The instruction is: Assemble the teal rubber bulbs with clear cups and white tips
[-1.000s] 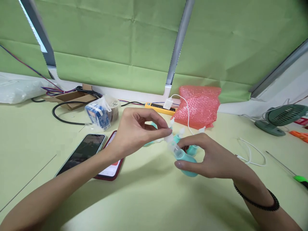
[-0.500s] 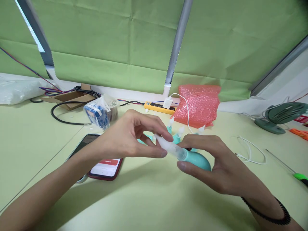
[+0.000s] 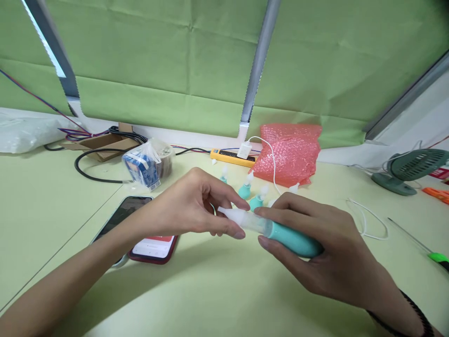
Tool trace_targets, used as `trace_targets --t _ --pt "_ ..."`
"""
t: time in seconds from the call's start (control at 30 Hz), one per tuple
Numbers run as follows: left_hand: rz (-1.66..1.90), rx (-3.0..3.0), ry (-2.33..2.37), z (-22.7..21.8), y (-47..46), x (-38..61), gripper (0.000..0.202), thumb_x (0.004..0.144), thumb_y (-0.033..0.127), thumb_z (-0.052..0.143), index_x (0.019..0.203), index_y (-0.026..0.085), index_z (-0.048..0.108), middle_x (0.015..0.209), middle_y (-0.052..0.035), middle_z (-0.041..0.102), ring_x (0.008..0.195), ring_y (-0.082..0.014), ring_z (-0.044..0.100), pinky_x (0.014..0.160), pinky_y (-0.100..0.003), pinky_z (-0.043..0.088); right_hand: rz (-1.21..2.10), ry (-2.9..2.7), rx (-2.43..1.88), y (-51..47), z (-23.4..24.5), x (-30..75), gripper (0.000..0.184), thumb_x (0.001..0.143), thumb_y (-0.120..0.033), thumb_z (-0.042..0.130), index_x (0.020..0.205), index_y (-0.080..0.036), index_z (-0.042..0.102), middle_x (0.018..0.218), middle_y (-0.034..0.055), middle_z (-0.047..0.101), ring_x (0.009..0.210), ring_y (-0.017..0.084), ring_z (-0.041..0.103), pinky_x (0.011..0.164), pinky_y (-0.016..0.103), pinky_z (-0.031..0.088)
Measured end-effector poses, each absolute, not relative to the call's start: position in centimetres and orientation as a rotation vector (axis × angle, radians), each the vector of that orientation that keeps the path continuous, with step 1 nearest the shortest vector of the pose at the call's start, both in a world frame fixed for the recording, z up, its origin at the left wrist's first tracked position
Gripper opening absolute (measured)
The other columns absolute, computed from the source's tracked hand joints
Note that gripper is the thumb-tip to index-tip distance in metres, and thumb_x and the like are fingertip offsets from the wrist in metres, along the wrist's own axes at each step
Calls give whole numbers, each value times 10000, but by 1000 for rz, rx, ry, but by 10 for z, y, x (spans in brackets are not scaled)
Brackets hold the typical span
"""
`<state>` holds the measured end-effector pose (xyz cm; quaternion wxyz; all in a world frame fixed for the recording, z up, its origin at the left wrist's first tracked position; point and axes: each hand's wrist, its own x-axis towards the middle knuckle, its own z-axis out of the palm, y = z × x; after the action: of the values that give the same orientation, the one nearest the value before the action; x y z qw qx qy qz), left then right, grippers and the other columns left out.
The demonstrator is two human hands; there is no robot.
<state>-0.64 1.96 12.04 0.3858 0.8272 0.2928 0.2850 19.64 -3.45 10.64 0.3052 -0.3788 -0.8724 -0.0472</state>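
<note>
My right hand (image 3: 315, 248) is wrapped round the teal bulb (image 3: 296, 241) of a small squeeze device lying sideways over the table. My left hand (image 3: 194, 206) pinches its clear plastic nozzle (image 3: 242, 219) between thumb and fingers. Behind the hands stand several more small teal pieces with white tips (image 3: 245, 187) on the green table (image 3: 217, 299).
Two phones (image 3: 154, 245) lie under my left forearm. A bag of blue packets (image 3: 147, 166), black cables, a yellow power strip (image 3: 233, 158), pink bubble wrap (image 3: 289, 152), a white cable (image 3: 365, 220), a small green fan (image 3: 410, 171) and a green-handled tool (image 3: 437, 257) surround the work area.
The device has been tipped from upright to lying sideways and drawn nearer. My right hand has slid back along the bulb; my left hand now grips the nozzle's side rather than its tip.
</note>
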Motion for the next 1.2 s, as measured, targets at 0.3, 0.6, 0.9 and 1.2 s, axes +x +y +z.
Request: trace_targets --t 0.3,0.6,0.9,1.2 --pt "865 2084 766 124 16 -6 253 548 242 729 791 179 698 660 14 689 505 -102 600 498 -157 507 -587 -2253 -938 -40 97 195 278 752 -227 563 1019 -165 519 755 26 578 576 113 495 456 239 382" --pt "784 2229 655 121 21 -7 229 581 231 714 809 209 697 650 25 688 457 -71 536 400 -141 382 -612 -2328 -861 -38 97 197 271 780 -231 529 1039 -157 497 794 44 583 625 133 542 477 254 419" --pt "838 2296 576 121 19 -9 209 608 183 700 817 177 691 667 8 687 494 -71 557 454 -139 404 -449 -2275 -918 -34 94 195 222 767 -246 541 983 -201 511 824 29 590 629 123 550 486 237 412" --pt "846 2348 601 121 15 -8 153 642 209 668 792 188 689 653 23 671 496 -72 550 476 -145 413 -268 -2274 -890 -29 96 195 206 740 -230 572 942 -207 538 818 30 599 694 141 582 558 244 445"
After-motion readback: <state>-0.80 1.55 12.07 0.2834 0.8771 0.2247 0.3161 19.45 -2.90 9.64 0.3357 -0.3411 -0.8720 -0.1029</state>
